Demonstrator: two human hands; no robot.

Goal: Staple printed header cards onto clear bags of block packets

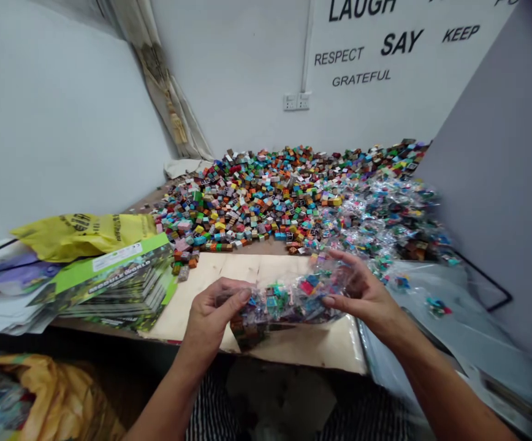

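Between my two hands is a clear plastic bag (288,300) filled with small colourful toy pieces, green, red, blue and pink among them. My left hand (222,309) pinches its left end, thumb on top. The right end is gripped by my right hand (362,291), with the thumb in front and the fingers behind. The bag is held stretched sideways above a pale wooden board (312,349) at the table's front edge. A dark, block-like thing (250,334) shows just under the bag's left part; I cannot make out what it is.
A wide heap of colourful blocks (247,196) covers the table's back. Small filled bags (376,214) pile up at the right, beside clear plastic sheets (431,331). At the left lie green printed booklets (123,288) and a yellow bag (86,233). An orange sack (59,398) stands below.
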